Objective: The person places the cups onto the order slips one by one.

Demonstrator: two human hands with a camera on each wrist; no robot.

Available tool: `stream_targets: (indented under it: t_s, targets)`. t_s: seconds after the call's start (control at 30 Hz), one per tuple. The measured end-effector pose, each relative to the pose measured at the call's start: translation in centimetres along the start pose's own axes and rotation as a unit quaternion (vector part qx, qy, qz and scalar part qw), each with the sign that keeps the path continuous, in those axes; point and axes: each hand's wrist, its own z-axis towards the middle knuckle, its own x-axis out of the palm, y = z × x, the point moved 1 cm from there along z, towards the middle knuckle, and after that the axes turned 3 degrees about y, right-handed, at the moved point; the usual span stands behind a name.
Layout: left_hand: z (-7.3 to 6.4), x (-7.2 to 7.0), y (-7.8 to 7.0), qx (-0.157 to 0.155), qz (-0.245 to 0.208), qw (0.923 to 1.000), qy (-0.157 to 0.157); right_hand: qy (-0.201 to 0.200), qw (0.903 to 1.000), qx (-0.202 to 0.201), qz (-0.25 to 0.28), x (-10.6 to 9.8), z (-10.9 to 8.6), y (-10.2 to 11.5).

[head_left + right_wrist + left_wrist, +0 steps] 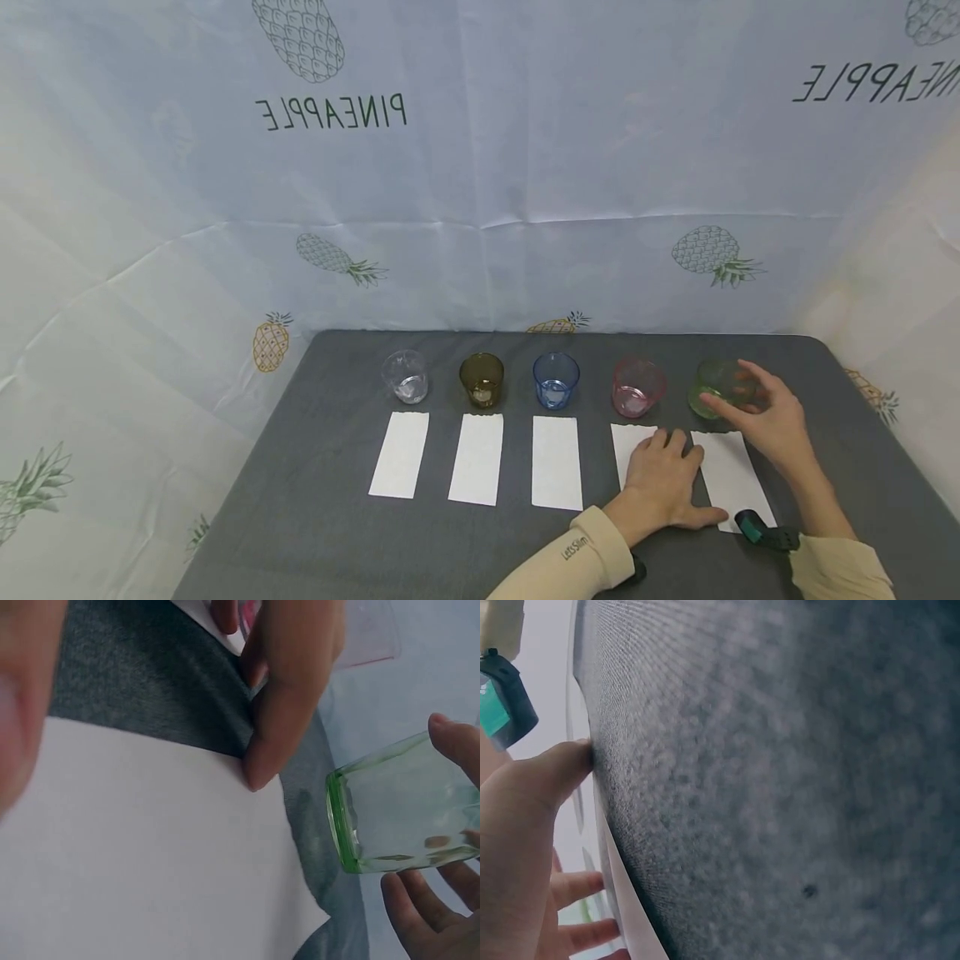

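Note:
At the right end of a row of glasses, my right hand grips a green glass, thumb on one side and fingers on the other. The right wrist view shows the clear green glass between the thumb and fingertips. My left hand lies spread on the table, across the two rightmost white paper strips. Its thumb reaches the lower part of the rightmost strip, and a fingertip touches that strip's far edge. Other left fingers cover part of the neighbouring strip.
Along the back of the grey table stand a pink glass, a blue glass, a brown glass and a clear glass. White strips lie before them, including one by the blue glass. A pineapple-print curtain hangs behind.

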Motion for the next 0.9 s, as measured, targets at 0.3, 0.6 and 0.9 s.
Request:
stream_targets:
  t_s: [0.3, 0.6, 0.9]
  targets:
    - [-0.1, 0.1, -0.1, -0.004, -0.007, 0.9999, 0.007, -0.008, 0.9999, -0.004, 0.013, -1.2, -0.8, 0.9]
    - [0.0, 0.2, 0.0, -0.004, -0.010, 0.9999, 0.013, -0.007, 0.9998, 0.001, 0.019, -2.5, -1.8, 2.0]
    - [0.1, 0.2, -0.1, -0.005, -0.009, 0.9997, 0.021, 0.009, 0.9998, -0.013, 0.014, -3.4, -3.3, 2.8]
